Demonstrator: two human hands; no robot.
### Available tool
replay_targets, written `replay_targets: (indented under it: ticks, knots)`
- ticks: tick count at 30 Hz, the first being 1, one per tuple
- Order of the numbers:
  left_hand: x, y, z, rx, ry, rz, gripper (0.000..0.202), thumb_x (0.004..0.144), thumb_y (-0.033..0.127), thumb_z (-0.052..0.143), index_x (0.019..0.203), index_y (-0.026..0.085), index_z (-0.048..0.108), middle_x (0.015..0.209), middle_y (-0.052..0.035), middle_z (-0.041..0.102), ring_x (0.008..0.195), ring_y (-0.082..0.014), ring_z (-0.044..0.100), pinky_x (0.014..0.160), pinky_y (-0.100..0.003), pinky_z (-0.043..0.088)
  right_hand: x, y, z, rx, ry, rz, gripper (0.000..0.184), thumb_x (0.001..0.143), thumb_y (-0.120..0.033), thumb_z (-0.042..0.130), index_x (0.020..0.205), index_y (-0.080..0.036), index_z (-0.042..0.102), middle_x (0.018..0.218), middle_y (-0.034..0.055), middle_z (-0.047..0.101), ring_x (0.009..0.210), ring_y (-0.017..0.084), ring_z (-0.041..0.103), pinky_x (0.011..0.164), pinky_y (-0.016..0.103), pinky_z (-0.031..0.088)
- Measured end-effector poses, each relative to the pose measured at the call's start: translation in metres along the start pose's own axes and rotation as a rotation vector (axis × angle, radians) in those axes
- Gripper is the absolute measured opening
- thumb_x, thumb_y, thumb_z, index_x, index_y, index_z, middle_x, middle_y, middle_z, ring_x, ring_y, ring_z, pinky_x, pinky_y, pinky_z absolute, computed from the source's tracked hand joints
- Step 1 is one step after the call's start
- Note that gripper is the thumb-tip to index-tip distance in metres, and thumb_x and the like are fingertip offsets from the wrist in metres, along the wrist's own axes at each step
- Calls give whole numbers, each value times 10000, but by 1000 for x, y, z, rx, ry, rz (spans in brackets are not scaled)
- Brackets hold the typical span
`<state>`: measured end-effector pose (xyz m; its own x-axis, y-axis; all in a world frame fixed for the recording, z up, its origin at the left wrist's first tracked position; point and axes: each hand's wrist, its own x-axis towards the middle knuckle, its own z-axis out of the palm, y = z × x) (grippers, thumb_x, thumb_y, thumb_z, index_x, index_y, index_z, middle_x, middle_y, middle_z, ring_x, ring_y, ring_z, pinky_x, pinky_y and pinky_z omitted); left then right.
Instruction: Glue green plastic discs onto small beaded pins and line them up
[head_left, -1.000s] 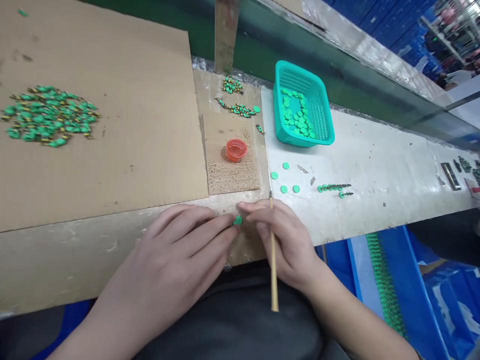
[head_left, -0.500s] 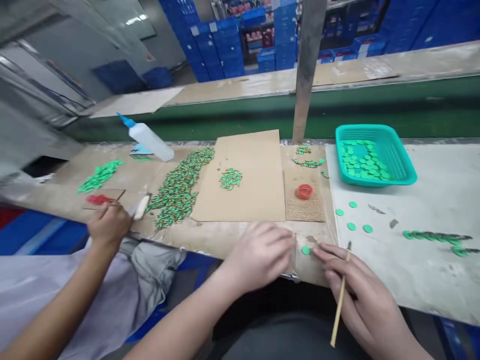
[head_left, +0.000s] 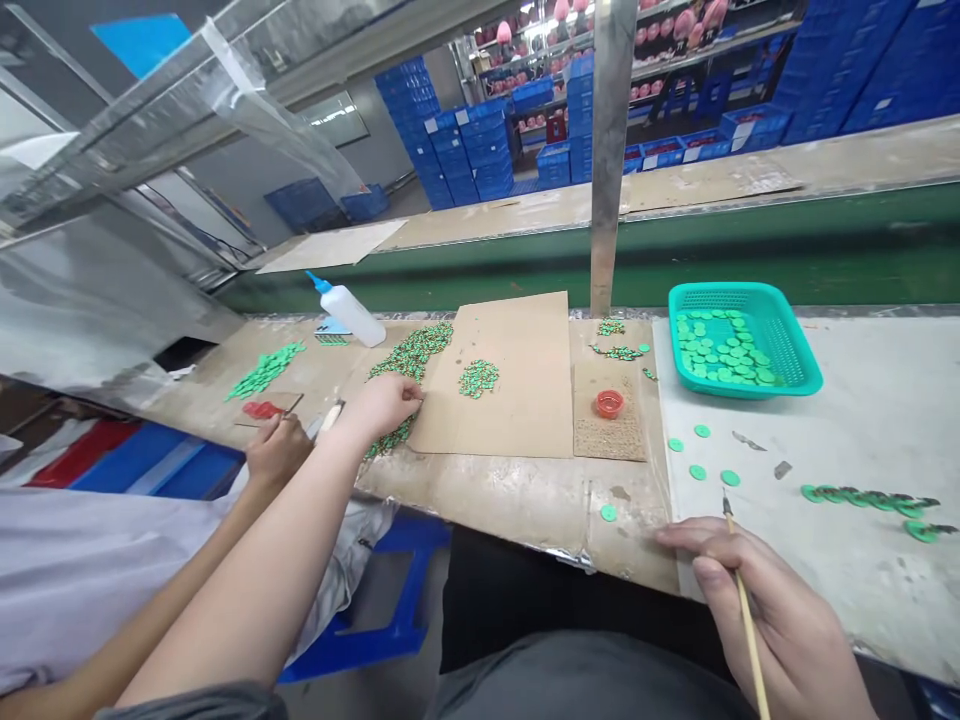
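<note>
Green pieces with brownish bits form a long heap (head_left: 424, 348) on the worktop (head_left: 517, 490), and the left hand (head_left: 386, 405) reaches down to its near part. The fingers of this hand are bent, their tips close to the thumb; whether they pinch a piece I cannot tell. The right hand (head_left: 780, 600) pinches a slim paintbrush (head_left: 747, 620) between thumb and fingers, its dark tip pointing away from the body, near one of four loose green discs (head_left: 697, 472). A single green disc (head_left: 608, 513) lies flat near the worktop's front edge, between the two hands and apart from both.

Beyond it, a small red cup (head_left: 610, 414) stands on a speckled cardboard piece (head_left: 600, 447). To the left, a larger cardboard sheet (head_left: 525, 410) carries a small cluster (head_left: 478, 378) of green pieces. A teal basket (head_left: 801, 355) holds more discs, and a row of discs bearing dark pieces (head_left: 862, 498) lies at the right. A co-worker's hand (head_left: 277, 448) holds a thin stick at the far left, near a white squeeze bottle (head_left: 354, 315).
</note>
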<state>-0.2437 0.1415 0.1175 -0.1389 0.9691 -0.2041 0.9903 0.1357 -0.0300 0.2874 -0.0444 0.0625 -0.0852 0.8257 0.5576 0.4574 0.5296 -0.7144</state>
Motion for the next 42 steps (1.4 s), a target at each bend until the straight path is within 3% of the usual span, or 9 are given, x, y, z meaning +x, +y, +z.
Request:
replay_targets:
  ticks: [9,14,18,21,24,27,34,38,42]
  knots:
    - [13,-4,0,-100,80,124,468,1186,544,862,1521,223,794,1557,-132,804,1355,-303,818,1171,-547,746,-10,3,2,92,-57,46,219,1259,-294,688,1077,-324,807,1071,14,937,971,206,959,842,276,788]
    - [-12,13,-10,-229,242,172,435,1194,555,852,1424,188,807,1386,-106,843,1205,-259,840,1077,-495,757,-14,5,4,144,-88,65,216,1260,-275,684,1138,-318,857,1076,43,933,973,234,946,827,313,777]
    - [-67,69,-6,-379,345,374,447,1218,663,744,1162,230,837,1110,-57,893,1009,-231,862,985,-405,750,-2,-13,13,260,-31,266,304,1278,-396,687,1064,-301,881,956,35,896,846,210,874,817,317,736]
    - [-117,126,0,-487,357,585,475,1161,736,811,1348,299,832,1153,-30,934,995,-223,900,961,-353,754,24,-36,22,462,-145,490,254,1212,-473,773,1073,-274,848,1024,67,919,907,233,878,843,349,722]
    - [-153,174,-4,-525,439,882,345,1243,533,782,1532,349,750,1115,16,945,947,-184,924,937,-295,747,47,-54,32,718,-157,695,252,1035,-441,959,1053,-276,770,1069,51,892,930,219,824,827,337,688]
    - [-165,202,-13,-524,519,1036,218,1266,377,743,1480,345,765,1110,20,942,909,-164,920,891,-264,733,56,-61,39,872,-128,774,409,912,-405,1069,978,-280,685,958,-12,796,816,166,693,741,295,599]
    - [-170,218,6,-882,344,980,211,1123,278,895,1281,418,910,1005,9,940,846,-208,918,825,-307,775,46,-55,29,1040,-111,873,653,740,-418,1228,872,-283,603,870,-37,770,821,173,694,840,344,660]
    - [-193,232,38,-1207,169,897,336,1074,145,877,1238,429,952,948,-15,920,842,-245,915,776,-347,787,20,-56,23,1128,-140,962,672,786,-461,1223,889,-289,582,847,-48,770,777,167,717,871,359,695]
    - [-208,241,61,-1350,138,792,262,1093,204,889,1185,438,965,870,10,871,767,-208,866,723,-308,764,0,-56,19,1114,-165,974,591,877,-388,1168,912,-282,587,912,-36,812,806,151,759,896,328,713]
